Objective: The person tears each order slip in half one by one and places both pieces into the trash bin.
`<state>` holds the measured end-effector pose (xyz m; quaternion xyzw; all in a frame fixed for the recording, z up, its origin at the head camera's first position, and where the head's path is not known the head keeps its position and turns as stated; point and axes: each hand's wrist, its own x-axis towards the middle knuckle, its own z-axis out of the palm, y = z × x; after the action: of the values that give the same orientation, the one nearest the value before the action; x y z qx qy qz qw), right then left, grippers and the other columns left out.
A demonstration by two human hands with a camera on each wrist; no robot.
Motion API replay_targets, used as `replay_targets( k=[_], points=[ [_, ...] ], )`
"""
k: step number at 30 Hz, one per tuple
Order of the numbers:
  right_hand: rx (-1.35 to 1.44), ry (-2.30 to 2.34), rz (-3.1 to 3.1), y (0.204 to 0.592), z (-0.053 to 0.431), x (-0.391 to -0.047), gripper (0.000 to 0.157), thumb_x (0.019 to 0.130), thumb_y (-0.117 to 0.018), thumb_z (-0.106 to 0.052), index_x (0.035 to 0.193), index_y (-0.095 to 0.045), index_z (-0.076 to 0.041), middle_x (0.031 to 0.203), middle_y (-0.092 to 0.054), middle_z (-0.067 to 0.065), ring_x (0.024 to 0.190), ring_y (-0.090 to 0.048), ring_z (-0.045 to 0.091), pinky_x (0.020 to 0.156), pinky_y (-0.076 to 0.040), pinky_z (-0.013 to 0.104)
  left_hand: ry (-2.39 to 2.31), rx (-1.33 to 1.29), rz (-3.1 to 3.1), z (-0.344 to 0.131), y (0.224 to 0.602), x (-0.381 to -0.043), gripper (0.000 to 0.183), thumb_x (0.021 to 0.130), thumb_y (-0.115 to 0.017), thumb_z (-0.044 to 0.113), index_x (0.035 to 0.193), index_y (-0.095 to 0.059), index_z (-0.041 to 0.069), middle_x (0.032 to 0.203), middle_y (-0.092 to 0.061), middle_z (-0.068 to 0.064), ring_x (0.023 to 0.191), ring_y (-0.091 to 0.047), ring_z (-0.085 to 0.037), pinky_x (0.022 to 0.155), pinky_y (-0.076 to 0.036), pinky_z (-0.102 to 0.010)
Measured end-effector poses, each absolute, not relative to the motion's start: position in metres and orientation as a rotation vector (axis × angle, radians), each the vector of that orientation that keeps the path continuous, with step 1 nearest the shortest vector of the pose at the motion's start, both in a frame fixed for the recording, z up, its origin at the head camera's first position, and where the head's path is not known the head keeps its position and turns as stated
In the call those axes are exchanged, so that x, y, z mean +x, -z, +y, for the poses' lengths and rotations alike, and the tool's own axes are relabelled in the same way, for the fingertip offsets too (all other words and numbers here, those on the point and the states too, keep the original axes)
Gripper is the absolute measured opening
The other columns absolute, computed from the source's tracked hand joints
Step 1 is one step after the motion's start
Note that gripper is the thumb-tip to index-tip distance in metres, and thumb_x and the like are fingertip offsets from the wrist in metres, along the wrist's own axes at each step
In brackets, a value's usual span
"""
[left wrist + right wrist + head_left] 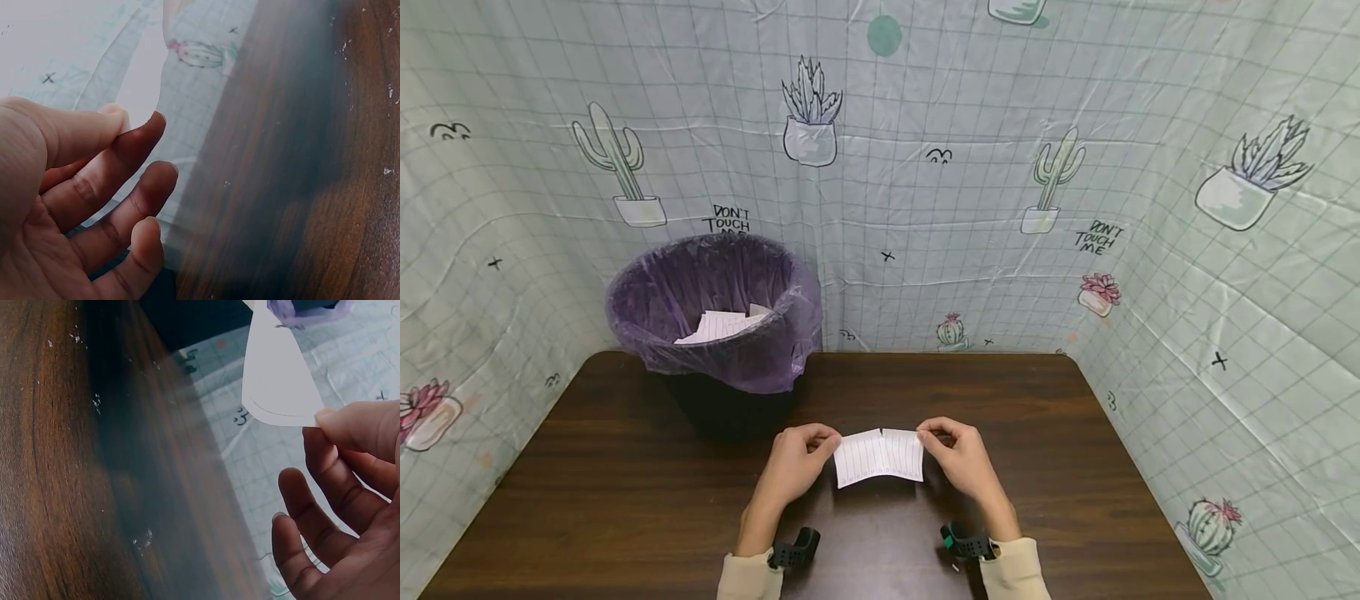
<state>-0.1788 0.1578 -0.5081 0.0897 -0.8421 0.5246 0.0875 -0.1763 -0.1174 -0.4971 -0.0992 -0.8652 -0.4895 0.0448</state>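
A small white sheet of paper (878, 458) with printed lines is held above the table, bowed, with a short notch or tear at the middle of its top edge. My left hand (796, 463) pinches its left upper corner between thumb and forefinger. At the opposite corner my right hand (961, 458) pinches it in the same way. In the left wrist view the paper (145, 75) looks bright and blank, the other fingers loosely bent below. The right wrist view shows the paper's curved back (278, 381), with thumb and forefinger on its corner.
Back left on the brown wooden table (1037, 467) stands a dark bin (730, 404) lined with a purple plastic bag (722, 362). Pieces of lined paper (718, 327) lie inside it. A cactus-print cloth (910, 208) surrounds the table at the back and sides.
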Motion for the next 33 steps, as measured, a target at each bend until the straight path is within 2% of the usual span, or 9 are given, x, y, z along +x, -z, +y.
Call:
replay_targets(
  k=[14,33],
  points=[
    [0.266,-1.573,-2.473,0.5071,0.1573,-0.1785,0.005,0.096,-0.073,-0.011,0.095,-0.076,-0.008,0.091,-0.075,0.007,0.078,-0.065,0.008,0.072,-0.052,0.023,1.504,-0.306,-2.628,-0.1162,0.4951,-0.1753,0.008,0.097,-0.071,0.012,0.096,-0.079,0.008,0.090,-0.076,-0.003,0.080,-0.067,-0.013,0.074,-0.055,-0.030],
    [0.270,-1.544,-2.462,0.5058,0.1568,-0.1786,0.005,0.096,-0.073,-0.011,0.095,-0.076,-0.008,0.091,-0.075,0.006,0.076,-0.063,0.007,0.070,-0.051,0.023,1.504,-0.303,-2.622,-0.1161,0.4942,-0.1762,0.009,0.097,-0.071,0.013,0.096,-0.078,0.009,0.090,-0.076,-0.003,0.081,-0.067,-0.013,0.076,-0.056,-0.032]
  ],
)
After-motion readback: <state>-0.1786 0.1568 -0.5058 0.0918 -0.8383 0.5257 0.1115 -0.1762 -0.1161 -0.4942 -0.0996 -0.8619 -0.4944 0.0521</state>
